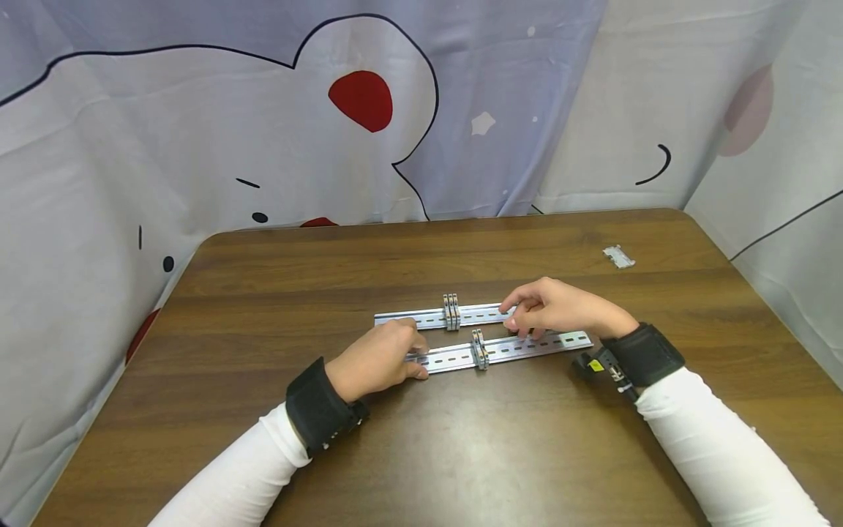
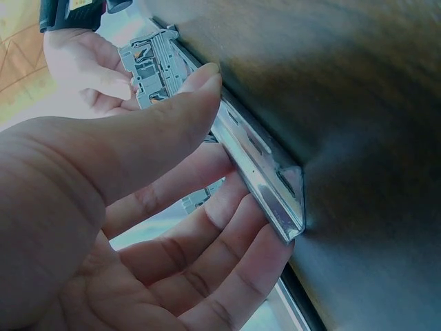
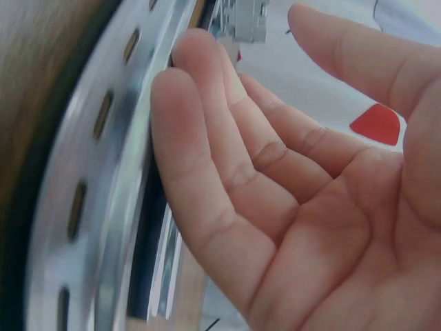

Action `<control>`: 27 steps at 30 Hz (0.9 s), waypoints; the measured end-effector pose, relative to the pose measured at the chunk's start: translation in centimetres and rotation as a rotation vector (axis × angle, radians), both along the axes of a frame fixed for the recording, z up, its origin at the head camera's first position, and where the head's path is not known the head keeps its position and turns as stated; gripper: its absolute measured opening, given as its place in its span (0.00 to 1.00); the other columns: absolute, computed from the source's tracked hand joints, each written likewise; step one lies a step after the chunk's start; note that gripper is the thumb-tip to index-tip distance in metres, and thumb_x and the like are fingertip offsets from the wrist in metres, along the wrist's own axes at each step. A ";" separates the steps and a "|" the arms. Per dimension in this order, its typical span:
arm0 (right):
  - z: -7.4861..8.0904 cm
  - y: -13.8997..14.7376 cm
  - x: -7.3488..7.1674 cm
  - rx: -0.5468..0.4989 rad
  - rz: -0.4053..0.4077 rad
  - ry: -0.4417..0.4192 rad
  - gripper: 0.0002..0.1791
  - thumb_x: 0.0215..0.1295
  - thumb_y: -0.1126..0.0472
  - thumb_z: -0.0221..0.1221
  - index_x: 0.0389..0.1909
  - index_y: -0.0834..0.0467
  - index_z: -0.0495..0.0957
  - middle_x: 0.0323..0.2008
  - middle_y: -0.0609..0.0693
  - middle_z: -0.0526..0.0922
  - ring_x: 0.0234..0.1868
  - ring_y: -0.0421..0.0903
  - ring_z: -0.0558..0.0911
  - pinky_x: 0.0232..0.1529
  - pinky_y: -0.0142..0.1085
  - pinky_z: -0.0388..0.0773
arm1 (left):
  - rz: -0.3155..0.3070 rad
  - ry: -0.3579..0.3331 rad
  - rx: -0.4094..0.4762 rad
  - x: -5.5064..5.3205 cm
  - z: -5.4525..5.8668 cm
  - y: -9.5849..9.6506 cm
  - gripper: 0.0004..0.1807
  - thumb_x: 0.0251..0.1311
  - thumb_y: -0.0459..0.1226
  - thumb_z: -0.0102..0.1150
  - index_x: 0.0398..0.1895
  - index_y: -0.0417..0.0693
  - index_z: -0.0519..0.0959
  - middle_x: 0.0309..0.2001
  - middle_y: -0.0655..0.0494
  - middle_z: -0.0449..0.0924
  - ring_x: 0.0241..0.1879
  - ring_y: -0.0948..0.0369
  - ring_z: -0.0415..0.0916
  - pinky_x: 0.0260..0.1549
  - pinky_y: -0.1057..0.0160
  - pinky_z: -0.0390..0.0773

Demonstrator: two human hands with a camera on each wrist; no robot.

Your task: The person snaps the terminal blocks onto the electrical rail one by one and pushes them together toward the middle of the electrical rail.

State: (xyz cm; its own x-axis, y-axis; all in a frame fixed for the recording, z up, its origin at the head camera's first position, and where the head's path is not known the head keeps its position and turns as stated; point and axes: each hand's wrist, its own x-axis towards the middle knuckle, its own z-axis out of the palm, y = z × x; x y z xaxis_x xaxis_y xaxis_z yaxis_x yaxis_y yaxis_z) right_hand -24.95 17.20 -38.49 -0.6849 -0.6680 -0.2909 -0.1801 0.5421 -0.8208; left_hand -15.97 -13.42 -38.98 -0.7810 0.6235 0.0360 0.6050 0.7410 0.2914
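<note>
Two slotted metal DIN rails lie roughly side by side. The near rail (image 1: 527, 348) carries a few grey terminal blocks (image 1: 479, 350) near its middle, seen larger as terminal blocks (image 2: 153, 65) in the left wrist view. Similar terminal blocks (image 1: 451, 312) stand on the far rail (image 1: 479, 315). My left hand (image 1: 382, 355) holds the near rail's left end, thumb on one edge and fingers along the other. Over the right part of both rails is my right hand (image 1: 553, 306), its fingers loosely bent; in the right wrist view its fingertips (image 3: 178, 96) rest against the near rail's edge.
A small pale plastic piece (image 1: 619, 256) lies at the back right of the wooden table (image 1: 461, 454). Behind the table hangs a patterned curtain (image 1: 197, 132). Both wrists wear black straps; a small device sits on the right strap (image 1: 644, 354).
</note>
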 end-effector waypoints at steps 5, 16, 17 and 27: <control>0.0 0.7 -0.5 0.028 -0.032 0.041 0.21 0.66 0.55 0.62 0.55 0.62 0.77 0.35 0.56 0.85 0.38 0.52 0.83 0.38 0.45 0.81 | -0.006 -0.002 0.006 0.0 -0.1 0.0 0.10 0.51 0.41 0.74 0.21 0.54 0.80 0.23 0.64 0.72 0.27 0.65 0.67 0.28 0.66 0.69; 0.3 2.8 -1.7 0.115 -0.106 0.123 0.19 0.65 0.52 0.62 0.51 0.59 0.80 0.33 0.55 0.84 0.34 0.50 0.82 0.34 0.43 0.81 | -0.013 0.006 0.011 -0.1 -0.1 0.0 0.11 0.50 0.41 0.74 0.19 0.55 0.79 0.23 0.64 0.73 0.27 0.65 0.66 0.28 0.66 0.69; 0.3 3.1 -1.8 0.124 -0.115 0.124 0.19 0.65 0.52 0.62 0.51 0.59 0.80 0.33 0.55 0.84 0.34 0.50 0.82 0.34 0.43 0.80 | -0.013 0.005 0.011 -0.1 -0.1 0.0 0.11 0.50 0.41 0.74 0.19 0.55 0.79 0.23 0.64 0.73 0.27 0.65 0.66 0.28 0.66 0.69; 0.5 5.7 -2.9 0.221 -0.217 0.206 0.23 0.67 0.52 0.61 0.52 0.66 0.77 0.32 0.55 0.84 0.34 0.49 0.82 0.33 0.42 0.80 | -0.006 -0.005 -0.001 0.0 0.0 0.0 0.09 0.51 0.41 0.73 0.22 0.53 0.81 0.25 0.62 0.74 0.28 0.65 0.67 0.28 0.66 0.69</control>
